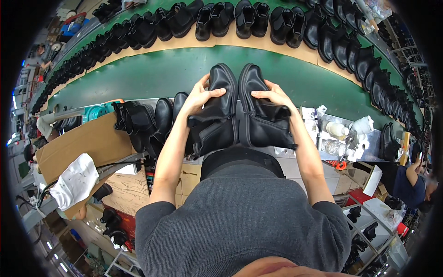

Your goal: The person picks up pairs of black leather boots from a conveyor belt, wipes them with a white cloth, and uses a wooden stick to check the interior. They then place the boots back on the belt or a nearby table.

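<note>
A pair of black leather ankle boots is held side by side in front of my body, toes pointing away and soles turned toward each other. My left hand (201, 96) grips the left boot (220, 111) around its forefoot, thumb across the upper. In the same way my right hand (273, 95) is closed on the right boot (256, 113). A narrow gap shows between the two soles near the toes. The fingers under each boot are partly hidden.
Beyond the boots runs a green work surface (152, 76), with a long row of black boots (221, 19) at its far side. More boots (147, 122) and a cardboard sheet (83, 143) are at left. White bottles (337, 129) stand at right. Another person (408, 182) is at far right.
</note>
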A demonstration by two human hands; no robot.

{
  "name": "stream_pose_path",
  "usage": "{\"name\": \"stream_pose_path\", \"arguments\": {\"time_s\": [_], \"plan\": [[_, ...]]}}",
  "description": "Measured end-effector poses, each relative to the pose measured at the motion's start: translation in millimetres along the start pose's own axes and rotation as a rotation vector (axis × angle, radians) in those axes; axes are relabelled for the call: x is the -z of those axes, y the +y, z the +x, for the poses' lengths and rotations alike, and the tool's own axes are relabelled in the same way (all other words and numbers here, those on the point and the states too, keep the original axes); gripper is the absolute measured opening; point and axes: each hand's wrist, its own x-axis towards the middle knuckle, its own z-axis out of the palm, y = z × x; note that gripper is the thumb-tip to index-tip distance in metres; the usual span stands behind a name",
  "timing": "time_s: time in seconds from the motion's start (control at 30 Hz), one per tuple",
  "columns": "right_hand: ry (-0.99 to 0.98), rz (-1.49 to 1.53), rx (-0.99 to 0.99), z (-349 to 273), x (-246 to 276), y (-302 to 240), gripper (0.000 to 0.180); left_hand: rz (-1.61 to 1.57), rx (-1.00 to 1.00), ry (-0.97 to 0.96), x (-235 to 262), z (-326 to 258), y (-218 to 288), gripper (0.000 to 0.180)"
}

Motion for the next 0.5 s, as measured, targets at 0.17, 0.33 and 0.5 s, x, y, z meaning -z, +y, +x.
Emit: {"name": "stream_pose_path", "arguments": {"time_s": [0.17, 0.33, 0.5], "plan": [[-0.266, 0.728, -0.201, -63.0, -20.6, -53.9, 0.049, -0.300, 0.082, 0.057, -16.7, -46.5, 43.2, 0.092], [-0.254, 0.408, 0.133, -50.9, -9.0, -8.5, 0.039, -0.376, -0.009, -0.153, -25.8, -32.9, 35.1, 0.069], [-0.209, 0.815, -0.293, -56.9, -28.7, -29.4, 0.028, -0.443, 0.020, -0.183, -28.1, -30.4, 17.3, 0.060]]}}
